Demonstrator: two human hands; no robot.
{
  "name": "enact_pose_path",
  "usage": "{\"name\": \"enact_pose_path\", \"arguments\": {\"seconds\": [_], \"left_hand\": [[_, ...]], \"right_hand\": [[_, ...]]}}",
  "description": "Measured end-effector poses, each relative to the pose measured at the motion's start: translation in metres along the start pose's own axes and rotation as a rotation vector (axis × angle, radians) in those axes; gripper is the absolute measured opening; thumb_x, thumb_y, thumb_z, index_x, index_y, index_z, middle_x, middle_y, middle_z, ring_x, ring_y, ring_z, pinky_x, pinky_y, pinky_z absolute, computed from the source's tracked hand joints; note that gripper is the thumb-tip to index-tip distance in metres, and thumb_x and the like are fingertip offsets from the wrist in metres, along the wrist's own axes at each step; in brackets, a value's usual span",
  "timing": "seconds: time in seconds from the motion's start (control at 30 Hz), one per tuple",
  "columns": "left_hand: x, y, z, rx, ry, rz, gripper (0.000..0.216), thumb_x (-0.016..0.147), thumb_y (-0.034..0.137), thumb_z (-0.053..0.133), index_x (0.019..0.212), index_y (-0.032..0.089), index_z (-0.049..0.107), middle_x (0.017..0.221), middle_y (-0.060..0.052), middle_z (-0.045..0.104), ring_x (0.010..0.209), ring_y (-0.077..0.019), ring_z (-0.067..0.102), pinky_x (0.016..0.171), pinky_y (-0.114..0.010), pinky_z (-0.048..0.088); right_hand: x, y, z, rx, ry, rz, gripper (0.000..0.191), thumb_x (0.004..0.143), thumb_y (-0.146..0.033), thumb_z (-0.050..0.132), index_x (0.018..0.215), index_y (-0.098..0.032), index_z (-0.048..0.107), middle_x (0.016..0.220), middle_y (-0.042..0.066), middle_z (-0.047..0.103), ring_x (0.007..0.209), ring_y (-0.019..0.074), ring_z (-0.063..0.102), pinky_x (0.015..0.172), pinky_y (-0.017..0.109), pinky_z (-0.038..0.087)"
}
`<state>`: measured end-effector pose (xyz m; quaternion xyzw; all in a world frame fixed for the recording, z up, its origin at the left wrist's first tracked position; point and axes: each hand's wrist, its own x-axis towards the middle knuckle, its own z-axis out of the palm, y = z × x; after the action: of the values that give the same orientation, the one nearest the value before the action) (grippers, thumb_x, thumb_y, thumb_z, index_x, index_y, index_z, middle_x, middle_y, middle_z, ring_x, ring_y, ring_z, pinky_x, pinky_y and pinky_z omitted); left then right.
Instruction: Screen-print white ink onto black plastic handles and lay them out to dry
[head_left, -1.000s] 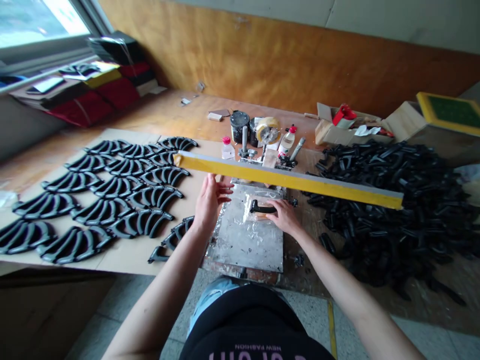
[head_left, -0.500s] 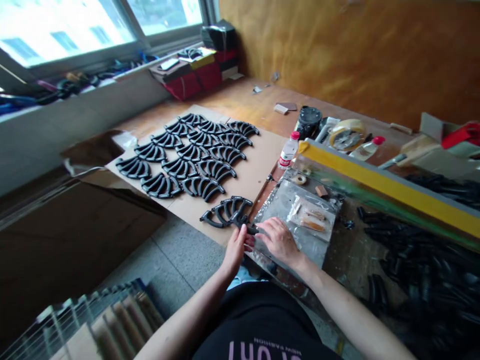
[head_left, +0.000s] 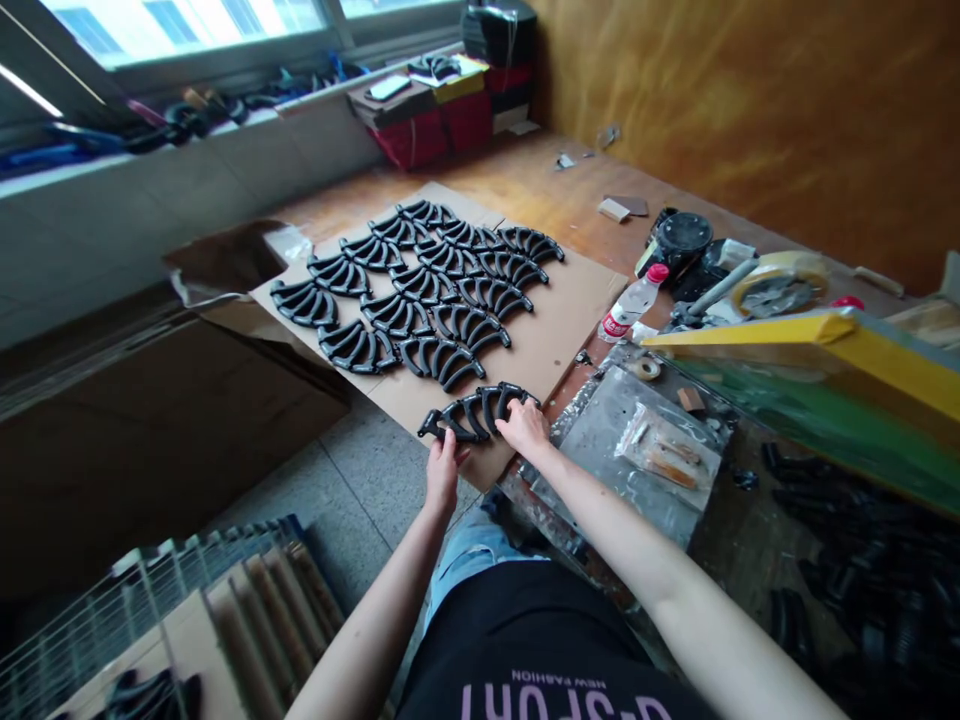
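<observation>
On my remote feed, the right hand [head_left: 525, 428] has its fingers on the right end of a row of black handles [head_left: 474, 412] along the near edge of a cardboard sheet [head_left: 576, 300] on the counter [head_left: 480, 166]. The left hand [head_left: 444, 472] is at the row's left end; whether either is clamped, I cannot tell.

Daylight from glaring window [head_left: 202, 28] at upper left, dim lower right, stretched edges

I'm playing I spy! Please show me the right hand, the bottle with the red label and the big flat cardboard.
Right hand [head_left: 525, 428]: head view, on its back.
Bottle [head_left: 635, 300]: head view, on its body, above the label [head_left: 615, 323].
Big flat cardboard [head_left: 574, 292]: head view, on a bare part.
</observation>
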<state>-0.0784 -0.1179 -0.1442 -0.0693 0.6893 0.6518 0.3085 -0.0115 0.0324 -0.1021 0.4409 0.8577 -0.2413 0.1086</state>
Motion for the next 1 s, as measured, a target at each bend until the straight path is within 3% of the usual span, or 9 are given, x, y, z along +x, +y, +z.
{"name": "enact_pose_path", "arguments": {"seconds": [0.2,0.47,0.67,0.77,0.87,1.0], "left_hand": [[0.02,0.013,0.004,0.083,-0.057,0.008,0.036,0.092,0.047,0.048,0.11,0.018,0.059,0.121,-0.012,0.064,0.105,-0.0199,0.066,0.08,-0.03,0.059],[0.038,0.019,-0.036,0.513,-0.081,-0.125,0.046,0.09,0.06,0.039,0.089,0.016,0.055,0.071,-0.008,0.068,0.052,-0.0168,0.062,0.049,-0.029,0.053],[0.048,0.042,-0.043,0.925,-0.195,-0.154,0.055,0.09,0.061,0.036,0.068,0.018,0.061,0.052,-0.008,0.063,0.049,-0.0225,0.062,0.052,-0.032,0.05],[0.037,0.051,-0.036,1.076,-0.133,-0.034,0.045,0.089,0.057,0.043,0.076,0.02,0.065,0.067,-0.009,0.07,0.074,-0.0259,0.069,0.068,-0.034,0.051],[0.022,0.052,-0.019,1.147,-0.094,0.231,0.035,0.092,0.051,0.046,0.103,0.025,0.067,0.1,-0.008,0.072,0.099,-0.0239,0.066,0.082,-0.031,0.049],[0.014,0.041,0.009,1.26,-0.165,0.628,0.035,0.095,0.04,0.047,0.12,0.028,0.067,0.12,-0.009,0.063,0.104,-0.0213,0.063,0.086,-0.028,0.048]], "right_hand": [[0.02,-0.002,0.0,0.036,0.026,0.07,0.036,0.085,-0.032,0.059,0.116,-0.017,0.067,0.119,0.016,0.057,0.101,0.0244,0.065,0.09,0.033,0.049],[0.023,0.016,-0.004,0.004,0.037,0.08,0.036,0.08,-0.027,0.059,0.114,-0.017,0.067,0.116,0.015,0.057,0.101,0.0252,0.065,0.092,0.034,0.048],[0.02,0.019,-0.01,-0.014,-0.016,0.052,0.037,0.081,-0.026,0.058,0.116,-0.019,0.067,0.118,0.014,0.055,0.1,0.0247,0.065,0.091,0.034,0.048],[0.021,0.021,-0.01,0.008,-0.025,0.034,0.035,0.08,-0.027,0.059,0.113,-0.019,0.068,0.117,0.013,0.056,0.1,0.0235,0.065,0.092,0.031,0.048],[0.021,0.022,-0.01,0.024,-0.026,0.024,0.033,0.08,-0.027,0.06,0.11,-0.02,0.069,0.116,0.013,0.057,0.1,0.0233,0.065,0.092,0.031,0.048],[0.02,0.02,-0.009,0.008,-0.027,0.037,0.033,0.081,-0.03,0.061,0.111,-0.02,0.069,0.118,0.013,0.057,0.1,0.0244,0.065,0.091,0.032,0.049]]}}
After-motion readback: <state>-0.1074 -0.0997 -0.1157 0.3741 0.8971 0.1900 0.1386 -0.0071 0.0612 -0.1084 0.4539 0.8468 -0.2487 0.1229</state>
